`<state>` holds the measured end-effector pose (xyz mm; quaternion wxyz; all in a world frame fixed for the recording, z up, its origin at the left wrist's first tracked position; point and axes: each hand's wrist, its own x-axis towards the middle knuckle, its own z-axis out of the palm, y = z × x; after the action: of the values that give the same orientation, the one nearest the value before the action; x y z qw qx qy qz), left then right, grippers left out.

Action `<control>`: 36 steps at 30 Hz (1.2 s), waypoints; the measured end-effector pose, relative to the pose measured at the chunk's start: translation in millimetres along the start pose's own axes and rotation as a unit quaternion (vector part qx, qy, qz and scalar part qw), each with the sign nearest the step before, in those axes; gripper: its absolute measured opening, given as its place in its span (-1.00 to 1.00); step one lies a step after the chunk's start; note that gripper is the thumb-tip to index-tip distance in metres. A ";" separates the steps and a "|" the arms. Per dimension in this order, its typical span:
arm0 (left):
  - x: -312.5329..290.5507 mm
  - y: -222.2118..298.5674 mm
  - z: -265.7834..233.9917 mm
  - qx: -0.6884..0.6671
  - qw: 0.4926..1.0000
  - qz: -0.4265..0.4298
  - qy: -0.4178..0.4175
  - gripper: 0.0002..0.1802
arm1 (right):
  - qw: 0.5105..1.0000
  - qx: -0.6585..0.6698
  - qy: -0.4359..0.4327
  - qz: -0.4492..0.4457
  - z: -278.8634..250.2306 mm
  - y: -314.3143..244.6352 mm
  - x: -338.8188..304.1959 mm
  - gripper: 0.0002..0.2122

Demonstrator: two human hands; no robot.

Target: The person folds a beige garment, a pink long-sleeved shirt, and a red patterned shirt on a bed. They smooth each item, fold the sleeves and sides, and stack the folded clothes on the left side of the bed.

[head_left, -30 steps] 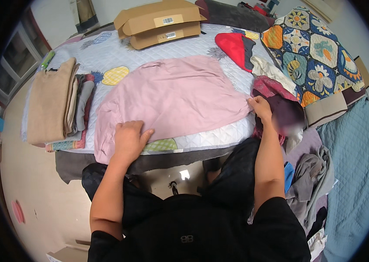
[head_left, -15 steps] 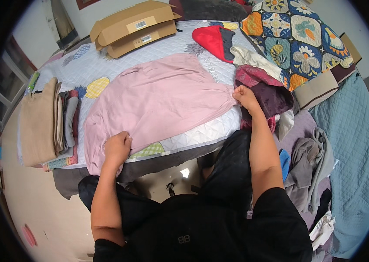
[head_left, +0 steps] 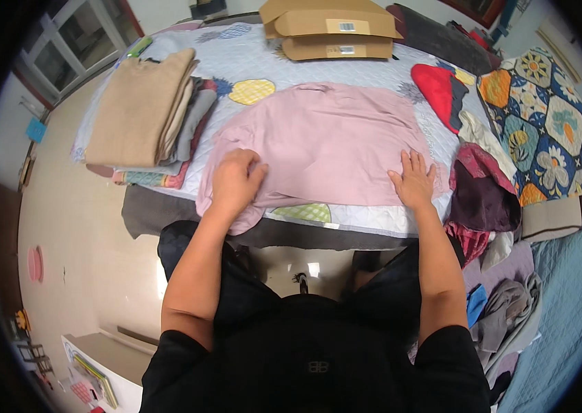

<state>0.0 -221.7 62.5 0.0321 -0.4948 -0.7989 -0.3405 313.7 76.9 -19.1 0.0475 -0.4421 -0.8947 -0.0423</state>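
Observation:
A pale pink garment (head_left: 332, 144) lies spread across the quilted bed cover, its lower left corner hanging over the near edge. On its left part rests my left hand (head_left: 236, 182), fingers curled down and closed on the bunched cloth; the fingertips are partly hidden. My right hand (head_left: 413, 180) lies flat near the garment's right end, fingers spread on the fabric. Left of the garment stands a stack of folded clothes (head_left: 141, 110) with a beige piece on top. Maroon and pink clothing (head_left: 485, 189) is heaped just right of my right hand.
Cardboard boxes (head_left: 329, 26) sit at the far side of the bed cover (head_left: 229, 58). A red and grey cloth piece (head_left: 435, 93) lies at the far right, beside a patterned quilt (head_left: 545, 127). Grey crumpled clothes (head_left: 504, 313) lie lower right, next to a blue-green cover (head_left: 569, 289).
My right hand has released its pinch on the garment's right end and now lies flat. That end is drawn inward, making the garment more compact. The view has turned to the left.

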 end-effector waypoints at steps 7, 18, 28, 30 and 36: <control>-30.6 -65.0 -35.4 0.227 0.954 -0.166 -0.107 -0.29 | 0.998 0.018 0.052 -0.003 7.4 -1.8 -1.5 -0.34; -0.7 -94.9 -77.9 0.073 0.968 -0.098 0.221 -0.63 | 0.997 0.021 0.075 0.010 13.1 -3.0 -7.3 -0.37; 42.8 -17.9 -17.4 -0.012 0.991 0.135 -0.002 -0.55 | 0.996 0.025 0.091 0.000 17.1 1.5 -7.1 -0.38; 50.6 -26.8 8.0 -0.083 0.982 0.148 -0.076 -0.52 | 0.994 0.065 0.083 0.004 8.9 -4.4 -3.8 -0.43; 66.0 -40.7 52.5 -0.014 0.983 0.073 -0.166 -0.46 | 0.949 0.253 0.171 -0.082 -38.3 -42.4 73.4 -0.63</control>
<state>-51.6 -152.1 27.1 -0.0831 -0.6020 -0.7498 -0.2615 237.4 104.6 26.4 0.3061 -0.3273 -0.8876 0.1067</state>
